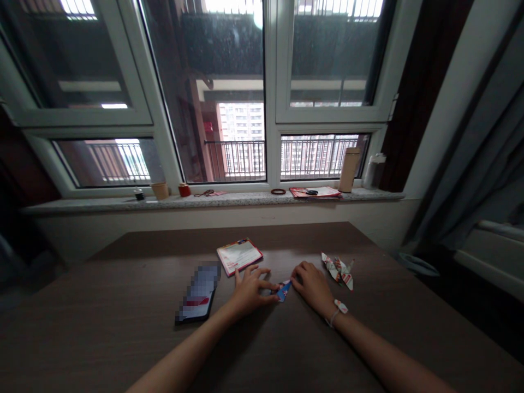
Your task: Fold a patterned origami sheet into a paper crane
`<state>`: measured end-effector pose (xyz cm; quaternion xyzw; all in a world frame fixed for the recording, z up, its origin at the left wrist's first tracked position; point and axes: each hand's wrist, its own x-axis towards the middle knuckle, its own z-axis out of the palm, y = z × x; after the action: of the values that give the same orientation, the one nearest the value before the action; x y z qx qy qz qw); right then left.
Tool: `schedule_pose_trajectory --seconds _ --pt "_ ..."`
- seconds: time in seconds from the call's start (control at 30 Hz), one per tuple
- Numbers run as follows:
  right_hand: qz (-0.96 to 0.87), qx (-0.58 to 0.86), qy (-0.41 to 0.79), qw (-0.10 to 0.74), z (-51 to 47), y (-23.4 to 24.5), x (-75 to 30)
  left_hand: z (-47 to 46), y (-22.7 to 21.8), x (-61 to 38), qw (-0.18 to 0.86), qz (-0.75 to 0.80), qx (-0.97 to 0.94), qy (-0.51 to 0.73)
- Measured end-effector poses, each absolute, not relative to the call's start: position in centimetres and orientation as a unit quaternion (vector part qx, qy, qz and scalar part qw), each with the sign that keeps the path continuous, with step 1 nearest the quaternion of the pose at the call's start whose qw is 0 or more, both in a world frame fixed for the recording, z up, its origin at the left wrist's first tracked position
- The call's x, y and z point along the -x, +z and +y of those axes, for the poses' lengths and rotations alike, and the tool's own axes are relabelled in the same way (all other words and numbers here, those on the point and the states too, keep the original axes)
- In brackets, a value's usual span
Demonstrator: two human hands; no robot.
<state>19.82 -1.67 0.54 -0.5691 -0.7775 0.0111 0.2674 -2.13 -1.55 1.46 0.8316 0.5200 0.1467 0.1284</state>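
Note:
A small folded piece of blue printed paper [283,292] lies on the brown table between my hands. My left hand [252,289] pinches its left side with thumb and forefinger, the other fingers spread over the table. My right hand [311,284] has its fingers curled, with the tips at the paper's upper right corner. Beyond my left hand lies a stack of printed paper sheets [239,255]. A phone [198,295] with a lit screen lies left of that hand. Some folded printed paper pieces [338,271] rest just past my right hand.
Behind the table [102,305] runs a stone windowsill [245,200]. It carries a paper cup [160,190], a red spool [184,190], scissors [204,193], a tape ring [278,191], a paper stack [315,192] and a tall tan bottle [349,170]. A grey curtain [470,125] hangs on the right.

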Motion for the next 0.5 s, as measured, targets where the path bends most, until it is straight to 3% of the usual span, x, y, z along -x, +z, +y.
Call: schedule_pose_trajectory --seconds 0.5 --pt "-0.778 0.556 0.027 0.289 -1.50 0.15 -20.10 -1.61 1.28 2.17 0.133 0.518 -0.832 0.149"
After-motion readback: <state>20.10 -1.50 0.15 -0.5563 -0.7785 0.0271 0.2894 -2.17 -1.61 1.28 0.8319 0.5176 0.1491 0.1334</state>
